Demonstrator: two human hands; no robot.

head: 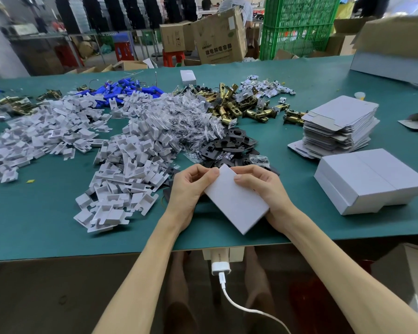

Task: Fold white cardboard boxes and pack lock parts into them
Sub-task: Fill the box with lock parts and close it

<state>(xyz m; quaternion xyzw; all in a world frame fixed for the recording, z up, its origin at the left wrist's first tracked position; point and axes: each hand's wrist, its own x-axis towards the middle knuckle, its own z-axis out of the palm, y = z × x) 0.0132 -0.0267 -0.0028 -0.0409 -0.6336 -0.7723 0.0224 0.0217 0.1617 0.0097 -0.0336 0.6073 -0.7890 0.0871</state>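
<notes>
Left hand, right hand gripping white box above desk; light, crushable, so we hold edges, we reckon.

**Matt white card, bright brass, crinkled clear plastic**

The white box at the centre is smooth, matt cardboard. The stack of flat cartons and the heap of small inserts look like the same matt white card. The worktop has a dull teal covering with no shine. The latch bolts are polished, brass-coloured metal. The black plates look matt. The little bags are clear, crinkled, glossy plastic. The blue pieces have a plastic sheen. Behind, the large cartons are plain brown cardboard and the green crates are plastic lattice.
</notes>
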